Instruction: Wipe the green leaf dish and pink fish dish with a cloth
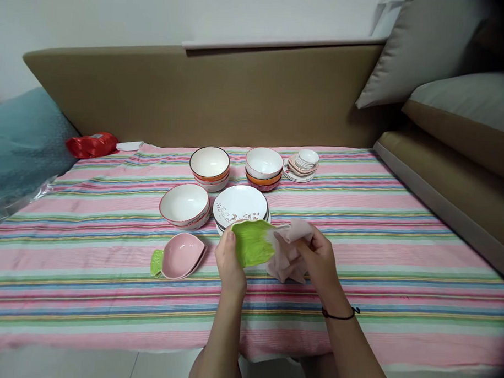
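A green cabbage-leaf-shaped dish is held up above the striped cloth, tilted toward me. My left hand grips its left end, thumb on the inner face. At the dish's right end my right hand is closed on a crumpled, thin white cloth or tissue, which covers that part of the dish. Just behind them stands a stack of white plates with a dark rim and a floral print. To the left lie nested pink dishes shaped like a radish or strawberry, with a green leafy handle.
Stacked bowls stand at the back, back centre and left. Small dishes and saucers sit back right. A red shiny bundle lies far left. Sofa back and cushions border the striped cloth.
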Demonstrator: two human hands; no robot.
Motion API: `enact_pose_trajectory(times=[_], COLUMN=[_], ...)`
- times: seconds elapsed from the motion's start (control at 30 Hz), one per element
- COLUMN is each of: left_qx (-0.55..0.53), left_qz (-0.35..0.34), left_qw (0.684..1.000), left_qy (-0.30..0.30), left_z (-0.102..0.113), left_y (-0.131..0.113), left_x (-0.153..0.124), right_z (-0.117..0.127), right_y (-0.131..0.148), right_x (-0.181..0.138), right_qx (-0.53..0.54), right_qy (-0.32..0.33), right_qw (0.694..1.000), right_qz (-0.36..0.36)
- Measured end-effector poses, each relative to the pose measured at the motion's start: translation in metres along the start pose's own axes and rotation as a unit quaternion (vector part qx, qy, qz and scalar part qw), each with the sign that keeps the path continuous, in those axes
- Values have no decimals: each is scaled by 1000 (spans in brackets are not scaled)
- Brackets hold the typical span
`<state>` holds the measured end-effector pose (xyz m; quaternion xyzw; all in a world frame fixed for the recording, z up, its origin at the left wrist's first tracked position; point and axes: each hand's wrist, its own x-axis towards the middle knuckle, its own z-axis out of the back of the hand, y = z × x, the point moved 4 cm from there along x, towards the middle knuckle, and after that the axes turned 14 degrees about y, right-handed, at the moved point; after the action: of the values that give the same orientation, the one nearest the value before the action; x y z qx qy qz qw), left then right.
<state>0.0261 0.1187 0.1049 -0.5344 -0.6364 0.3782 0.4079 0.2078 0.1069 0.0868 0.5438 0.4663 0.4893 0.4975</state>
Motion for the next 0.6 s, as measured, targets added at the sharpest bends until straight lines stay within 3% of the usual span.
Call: enact_pose_trajectory(times=[0.33,0.6], left_qx=[-29,-81], left_qz=[19,33], left_qw=[999,996], left_qy=[-10,-22], left_z=[-5,3], left_y=[-1,11], left_x=[0,2], right_z=[8,6], right_y=[-1,1], right_x=[1,-1], right_qx=[1,31], right_qy=[1,93], right_qw=[1000,995], right_qz=[1,10])
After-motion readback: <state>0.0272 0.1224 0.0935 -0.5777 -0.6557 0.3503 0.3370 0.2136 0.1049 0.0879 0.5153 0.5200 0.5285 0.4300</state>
